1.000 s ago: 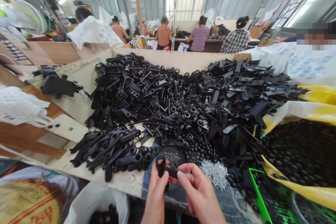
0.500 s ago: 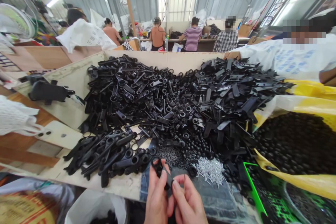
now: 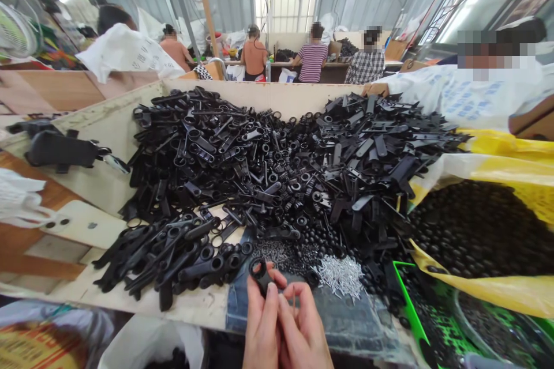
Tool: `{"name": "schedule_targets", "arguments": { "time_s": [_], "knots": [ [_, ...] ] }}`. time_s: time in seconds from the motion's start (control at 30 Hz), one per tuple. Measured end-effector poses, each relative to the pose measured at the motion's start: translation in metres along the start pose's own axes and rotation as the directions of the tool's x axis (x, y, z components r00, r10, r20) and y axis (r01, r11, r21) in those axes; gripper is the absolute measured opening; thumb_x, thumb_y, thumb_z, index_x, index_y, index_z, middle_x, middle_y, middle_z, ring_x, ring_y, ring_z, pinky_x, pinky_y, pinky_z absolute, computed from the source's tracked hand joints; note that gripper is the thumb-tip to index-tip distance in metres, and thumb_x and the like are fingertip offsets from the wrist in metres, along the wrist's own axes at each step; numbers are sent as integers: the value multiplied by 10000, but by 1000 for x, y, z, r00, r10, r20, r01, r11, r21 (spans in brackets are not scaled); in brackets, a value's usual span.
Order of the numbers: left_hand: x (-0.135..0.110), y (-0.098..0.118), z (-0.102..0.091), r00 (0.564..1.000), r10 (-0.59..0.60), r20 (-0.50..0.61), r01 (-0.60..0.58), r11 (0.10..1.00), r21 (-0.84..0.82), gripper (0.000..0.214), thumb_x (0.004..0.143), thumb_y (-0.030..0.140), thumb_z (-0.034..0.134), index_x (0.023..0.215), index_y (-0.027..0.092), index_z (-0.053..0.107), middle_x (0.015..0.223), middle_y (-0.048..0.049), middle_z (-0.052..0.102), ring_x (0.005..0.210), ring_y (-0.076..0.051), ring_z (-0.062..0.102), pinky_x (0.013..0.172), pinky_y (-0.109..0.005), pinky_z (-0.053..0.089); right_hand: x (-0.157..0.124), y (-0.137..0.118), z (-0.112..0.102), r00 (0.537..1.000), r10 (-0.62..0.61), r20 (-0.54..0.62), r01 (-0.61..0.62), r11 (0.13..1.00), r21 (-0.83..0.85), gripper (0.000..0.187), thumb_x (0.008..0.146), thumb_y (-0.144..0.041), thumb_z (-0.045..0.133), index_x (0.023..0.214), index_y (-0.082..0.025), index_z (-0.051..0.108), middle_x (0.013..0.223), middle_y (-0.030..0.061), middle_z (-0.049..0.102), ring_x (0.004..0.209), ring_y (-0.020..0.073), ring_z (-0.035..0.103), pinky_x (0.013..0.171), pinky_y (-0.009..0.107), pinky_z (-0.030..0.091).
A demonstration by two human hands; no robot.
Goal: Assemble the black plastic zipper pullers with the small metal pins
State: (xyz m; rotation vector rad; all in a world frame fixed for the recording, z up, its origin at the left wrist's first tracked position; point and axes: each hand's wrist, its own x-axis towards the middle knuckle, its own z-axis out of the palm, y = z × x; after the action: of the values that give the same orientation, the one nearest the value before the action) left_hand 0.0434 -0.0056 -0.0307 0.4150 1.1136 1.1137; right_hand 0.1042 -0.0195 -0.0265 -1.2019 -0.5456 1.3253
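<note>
Close to the table's front edge, my left hand [image 3: 261, 323] is closed around a black plastic part with a ring-shaped end [image 3: 258, 271]. The ring sticks out above my fingers; the rest of the part is mostly covered. My right hand [image 3: 303, 328] is closed against the lower end of the same part, its thumb beside my left thumb and its index finger bent. Whether a small piece also sits in that pinch is hidden. Just beyond my hands lie a heap of silver pins [image 3: 340, 277] and a patch of small grey metal pieces [image 3: 272, 253].
Ring-ended black parts [image 3: 186, 253] lie at left, beside a phone [image 3: 86, 225]. Large heaps of black parts [image 3: 208, 144] and flat black pieces [image 3: 372, 144] fill the back. A yellow sack [image 3: 467, 282] of black balls and a green tray [image 3: 407, 294] stand right. Several people sit beyond.
My hands have drawn closer together, and the black part's lower end is now covered by my fingers. Its ring has turned more toward me. The whole view has shifted slightly.
</note>
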Motion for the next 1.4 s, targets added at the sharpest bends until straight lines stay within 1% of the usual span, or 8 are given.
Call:
{"name": "schedule_targets", "arguments": {
  "time_s": [0.17, 0.43, 0.57, 0.67, 0.8, 1.03, 1.17, 1.4],
  "knots": [
    [8, 0, -12, 1000, 8, 30, -9, 999, 41, 641, 804, 495, 792, 1368, 264, 595, 1390, -119, 658, 1249, -312, 651, 1023, -377, 552, 2, 2, -3, 1000, -17, -14, 16, 996, -93, 494, 864, -696, 640, 824, -250, 431, 1191, 86, 712, 419, 51, 451, 378, 204, 362],
    [4, 27, -19, 957, -75, 281, 1, 967, 254, 482, 893, 565, 673, 1193, 188, 682, 940, -72, 745, 691, -162, 671, 597, -271, 568, 27, -42, -36, 996, -24, 82, 55, 908, -415, 424, 833, -614, 729, 908, -228, 571, 603, -71, 551, 516, 115, 496, 510, 218, 403],
    [-5, 40, -32, 872, -205, 444, -4, 905, 425, 586, 923, 569, 631, 1371, 192, 599, 712, 15, 639, 524, -91, 549, 508, -204, 459, 30, -62, -33, 895, 182, 406, -18, 927, -374, 420, 815, -570, 754, 988, -207, 632, 718, -49, 582, 519, 109, 545, 508, 222, 405],
    [-10, 41, -40, 845, -267, 463, 68, 913, 402, 650, 867, 541, 716, 1419, 229, 573, 880, -37, 706, 616, -123, 635, 638, -268, 554, 26, -62, -26, 873, 189, 450, -21, 935, -353, 367, 827, -532, 747, 857, -193, 610, 623, -74, 480, 482, 87, 455, 462, 204, 320],
    [-17, 39, -39, 928, -91, 361, -57, 924, 378, 498, 858, 539, 708, 1252, 234, 701, 1200, -114, 726, 1025, -253, 692, 911, -378, 583, 21, -52, -23, 940, -10, 340, 173, 875, -452, 298, 844, -442, 729, 757, -180, 618, 680, -49, 477, 598, 103, 427, 525, 217, 337],
    [-19, 43, -37, 936, -30, 350, -193, 789, 583, 457, 951, 547, 568, 1191, 180, 695, 746, -13, 652, 526, -130, 613, 461, -208, 509, 22, -34, -20, 932, 73, 354, 79, 914, -398, 376, 856, -537, 720, 833, -190, 576, 651, -57, 514, 510, 101, 502, 482, 219, 387],
    [-13, 40, -44, 925, -70, 373, -80, 926, 370, 522, 874, 569, 686, 1198, 161, 695, 750, -7, 615, 617, -138, 600, 521, -232, 562, 24, -31, -16, 872, 172, 459, -50, 963, -266, 401, 835, -553, 760, 933, -196, 607, 668, -61, 548, 486, 76, 501, 469, 190, 400],
    [-16, 51, -58, 889, -53, 455, -150, 906, 397, 522, 928, 553, 626, 1334, 226, 656, 927, -57, 718, 770, -184, 652, 658, -272, 595, 21, -30, -8, 827, 202, 524, -87, 968, -236, 455, 784, -524, 826, 1047, -176, 697, 731, -22, 630, 528, 79, 560, 505, 189, 468]
  ]
}}
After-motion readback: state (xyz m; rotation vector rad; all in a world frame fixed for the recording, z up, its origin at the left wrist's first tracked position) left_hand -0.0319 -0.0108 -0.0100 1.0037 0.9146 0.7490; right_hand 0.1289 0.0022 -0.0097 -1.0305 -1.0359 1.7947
